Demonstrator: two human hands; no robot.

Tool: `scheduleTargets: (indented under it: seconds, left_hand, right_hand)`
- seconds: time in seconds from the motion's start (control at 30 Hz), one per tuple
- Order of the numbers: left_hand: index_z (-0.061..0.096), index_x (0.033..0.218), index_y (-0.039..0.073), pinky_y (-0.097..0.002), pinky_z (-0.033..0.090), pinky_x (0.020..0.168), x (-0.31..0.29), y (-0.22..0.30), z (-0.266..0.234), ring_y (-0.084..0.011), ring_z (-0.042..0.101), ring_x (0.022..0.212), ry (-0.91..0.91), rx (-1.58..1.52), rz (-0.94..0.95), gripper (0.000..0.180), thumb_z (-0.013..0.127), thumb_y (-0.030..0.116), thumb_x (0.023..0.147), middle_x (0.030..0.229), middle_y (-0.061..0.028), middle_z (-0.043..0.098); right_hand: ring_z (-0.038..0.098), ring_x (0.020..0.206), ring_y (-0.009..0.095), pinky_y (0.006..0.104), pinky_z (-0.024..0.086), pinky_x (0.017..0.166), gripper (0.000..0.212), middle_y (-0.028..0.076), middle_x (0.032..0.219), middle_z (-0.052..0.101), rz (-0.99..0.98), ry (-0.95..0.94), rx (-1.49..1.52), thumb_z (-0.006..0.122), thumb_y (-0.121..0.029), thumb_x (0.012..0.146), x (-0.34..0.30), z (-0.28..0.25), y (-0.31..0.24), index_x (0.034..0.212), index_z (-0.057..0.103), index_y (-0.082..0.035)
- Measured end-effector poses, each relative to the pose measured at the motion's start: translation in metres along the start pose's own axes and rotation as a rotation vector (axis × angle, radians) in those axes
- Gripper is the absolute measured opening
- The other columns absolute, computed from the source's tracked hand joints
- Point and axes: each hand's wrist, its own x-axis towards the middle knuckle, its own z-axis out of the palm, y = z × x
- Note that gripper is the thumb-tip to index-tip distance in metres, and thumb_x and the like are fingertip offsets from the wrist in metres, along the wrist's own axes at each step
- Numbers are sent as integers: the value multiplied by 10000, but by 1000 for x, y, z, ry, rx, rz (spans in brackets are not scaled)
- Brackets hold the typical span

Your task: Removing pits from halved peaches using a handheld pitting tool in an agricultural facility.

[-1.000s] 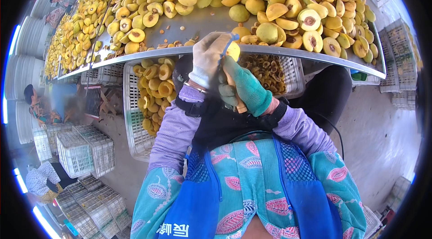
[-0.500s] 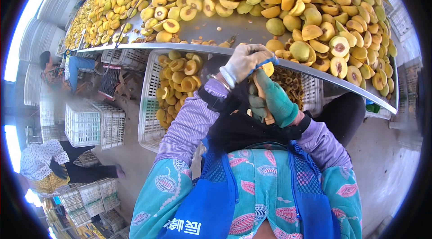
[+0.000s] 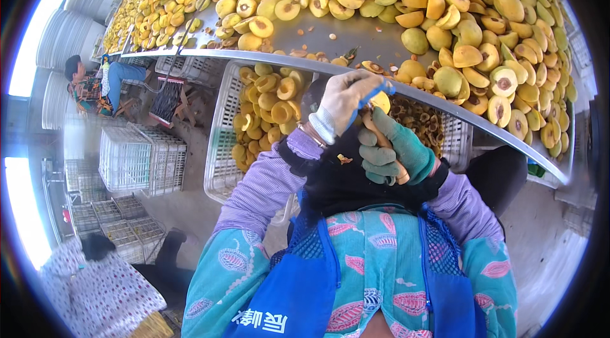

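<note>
My left hand [image 3: 346, 95], in a pale glove with blue at the fingertips, grips a yellow peach half [image 3: 381, 103] just below the table's edge. In a green glove, my right hand [image 3: 399, 150] is wrapped around a wooden-handled tool [image 3: 401, 174], its butt end poking out beneath the fingers. The tool's upper end meets the peach half; its tip is hidden there. A small yellow-brown scrap [image 3: 344, 159] shows against my dark apron. Many cut peach halves [image 3: 470, 57], several with pits, are heaped on the metal table [image 3: 305, 38] ahead.
Under the table edge, a white crate [image 3: 213, 166] holds hollowed peach halves [image 3: 279, 99]. Brown pit scraps [image 3: 416, 123] fill another container right of it. Stacked white crates [image 3: 124, 160] stand at left. One person [image 3: 101, 271] is at lower left, another sits [image 3: 124, 80] farther off.
My right hand has turned, showing more of the tool's handle. The scrap now shows against the apron. At lower left the person has come nearer, and the whole view has shifted slightly.
</note>
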Motion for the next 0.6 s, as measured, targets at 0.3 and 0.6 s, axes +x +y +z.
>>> scheduleTargets:
  seconds: [0.3,0.6]
  left_hand:
    - [650,957,-33,-261,492,712,-15,-2,-2,-128,614,777,53,282,421,311,477,225,946,840,-82,664]
    - [563,1084,-53,-286,506,639,-9,-38,-6,-197,623,697,173,-432,9,398,450,309,961,825,-118,645]
  right_hand:
    - [308,363,70,215,261,369,471,-40,499,354,29,-3,-212,412,-592,915,4,-8,5,819,456,-133]
    - [354,334,76,222,327,375,439,-76,524,434,-55,-103,247,346,-547,958,24,-4,26,845,509,-155]
